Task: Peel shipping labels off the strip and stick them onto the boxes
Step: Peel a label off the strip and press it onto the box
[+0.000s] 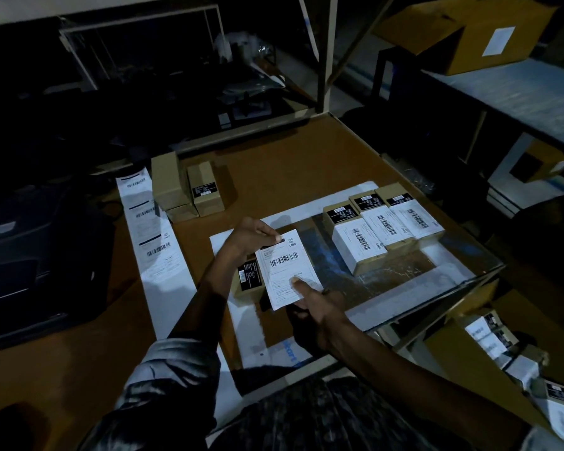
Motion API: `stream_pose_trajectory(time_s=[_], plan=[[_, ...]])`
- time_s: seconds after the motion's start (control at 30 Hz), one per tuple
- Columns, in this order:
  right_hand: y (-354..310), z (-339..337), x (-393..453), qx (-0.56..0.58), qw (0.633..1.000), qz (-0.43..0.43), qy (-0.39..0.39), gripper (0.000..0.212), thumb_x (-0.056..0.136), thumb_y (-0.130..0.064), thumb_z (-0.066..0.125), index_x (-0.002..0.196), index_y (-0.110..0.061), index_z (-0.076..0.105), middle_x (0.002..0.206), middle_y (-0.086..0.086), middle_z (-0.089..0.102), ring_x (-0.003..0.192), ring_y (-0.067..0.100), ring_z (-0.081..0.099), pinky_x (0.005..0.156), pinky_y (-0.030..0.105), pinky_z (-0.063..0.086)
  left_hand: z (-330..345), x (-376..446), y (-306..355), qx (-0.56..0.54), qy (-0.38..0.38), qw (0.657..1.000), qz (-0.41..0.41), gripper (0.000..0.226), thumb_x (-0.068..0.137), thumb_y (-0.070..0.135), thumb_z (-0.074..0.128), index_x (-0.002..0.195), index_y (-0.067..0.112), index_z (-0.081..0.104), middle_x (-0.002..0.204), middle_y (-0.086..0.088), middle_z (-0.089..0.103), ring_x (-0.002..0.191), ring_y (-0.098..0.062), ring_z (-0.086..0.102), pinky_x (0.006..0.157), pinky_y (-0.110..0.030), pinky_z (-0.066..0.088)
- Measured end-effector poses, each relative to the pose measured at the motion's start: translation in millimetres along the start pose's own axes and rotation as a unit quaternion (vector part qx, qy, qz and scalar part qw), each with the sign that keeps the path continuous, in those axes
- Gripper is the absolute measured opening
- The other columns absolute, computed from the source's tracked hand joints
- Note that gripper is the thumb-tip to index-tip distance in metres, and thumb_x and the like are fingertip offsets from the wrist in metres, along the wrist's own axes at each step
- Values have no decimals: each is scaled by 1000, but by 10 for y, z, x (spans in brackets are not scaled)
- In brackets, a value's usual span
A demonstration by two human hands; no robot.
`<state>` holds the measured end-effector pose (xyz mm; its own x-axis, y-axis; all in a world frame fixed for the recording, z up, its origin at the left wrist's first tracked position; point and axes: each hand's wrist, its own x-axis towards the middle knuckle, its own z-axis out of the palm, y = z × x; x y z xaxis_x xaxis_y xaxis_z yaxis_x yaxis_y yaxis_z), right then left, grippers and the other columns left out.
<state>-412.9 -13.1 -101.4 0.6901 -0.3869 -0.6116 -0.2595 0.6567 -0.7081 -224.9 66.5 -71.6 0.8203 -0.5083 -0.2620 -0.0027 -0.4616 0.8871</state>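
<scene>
A white shipping label (287, 267) with a barcode lies over a small brown box (248, 281) that has a black sticker at its left end. My left hand (253, 237) pinches the label's top left corner. My right hand (316, 304) holds the bottom edge, thumb on the label's face near the lower right. The label strip (150, 222) runs along the table at the left with several printed labels on it. Three labelled boxes (385, 229) stand side by side at the right.
Unlabelled brown boxes (186, 190) are stacked behind the strip's far end. A dark printer (30, 255) sits at the left. More labelled boxes (508, 353) lie below the table's right edge. A large carton (489, 34) rests on a shelf at the back right.
</scene>
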Motion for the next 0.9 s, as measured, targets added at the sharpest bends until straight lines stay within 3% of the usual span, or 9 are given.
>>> stream_pose_trajectory(time_s=[0.17, 0.27, 0.37, 0.43, 0.53, 0.63, 0.7, 0.8, 0.9], plan=[[-8, 12, -18, 12, 1000, 12, -8, 19, 91, -8, 70, 105, 5, 67, 99, 20, 75, 55, 12, 72, 45, 20, 51, 0, 9, -17, -2, 1, 1000, -1, 9, 82, 3, 78, 89, -1, 75, 90, -11, 75, 87, -25, 72, 83, -35, 56], [-45, 5, -62, 16, 1000, 10, -24, 12, 92, -3, 68, 101, 5, 65, 71, 3, 76, 49, 9, 69, 41, 18, 49, 2, 16, -25, 0, -1, 1000, -1, 4, 82, 2, 78, 85, 3, 76, 84, -9, 74, 83, -22, 71, 81, -32, 56], [-40, 4, -66, 21, 999, 12, -31, 15, 92, -3, 68, 103, 7, 66, 67, 3, 75, 52, 13, 71, 43, 19, 51, 8, 34, -36, 5, -1, 1000, 3, 8, 81, 2, 79, 78, 9, 76, 82, -7, 74, 84, -23, 72, 83, -34, 57], [-23, 10, -49, 26, 999, 14, -23, 11, 91, -4, 70, 97, 5, 67, 72, 7, 76, 57, 16, 72, 47, 22, 53, 19, 43, -54, 8, -2, 1000, 4, 4, 81, 2, 79, 81, 5, 76, 85, -9, 75, 83, -24, 72, 81, -34, 57], [6, 19, -11, 37, 999, 29, -16, 13, 89, -10, 73, 94, 2, 69, 95, 18, 77, 69, 25, 71, 59, 29, 52, 37, 44, -76, 15, 1, 1000, 7, 14, 81, 1, 79, 93, -6, 75, 91, -11, 75, 77, -20, 71, 74, -27, 56], [13, 22, 2, 44, 998, 35, -11, 15, 91, -8, 72, 96, 5, 68, 98, 21, 74, 54, 19, 68, 45, 22, 47, 39, 29, -88, 8, 1, 1000, 6, 18, 81, -1, 78, 96, -10, 74, 83, -5, 75, 67, -10, 70, 65, -18, 56], [6, 19, -2, 37, 999, 37, -9, 17, 90, -9, 72, 97, 5, 68, 95, 21, 73, 49, 18, 65, 42, 22, 45, 39, 22, -93, 1, 0, 1000, 2, 17, 81, -1, 78, 96, -9, 74, 78, -3, 74, 67, -10, 70, 66, -21, 57], [1, 12, 27, 19, 999, 33, -3, 17, 89, -13, 74, 95, 2, 69, 95, 18, 75, 66, 23, 69, 55, 30, 52, 67, -11, -107, 6, 10, 1000, 12, 11, 82, 1, 78, 92, -3, 76, 87, -11, 76, 81, -21, 72, 79, -33, 57], [-5, 3, 79, -33, 999, 26, 6, 10, 91, -16, 73, 89, -8, 67, 103, 16, 73, 82, 22, 68, 71, 38, 55, 105, -54, -146, -4, 30, 999, 34, 9, 82, 4, 79, 89, -1, 76, 90, -17, 76, 89, -26, 73, 79, -35, 56]])
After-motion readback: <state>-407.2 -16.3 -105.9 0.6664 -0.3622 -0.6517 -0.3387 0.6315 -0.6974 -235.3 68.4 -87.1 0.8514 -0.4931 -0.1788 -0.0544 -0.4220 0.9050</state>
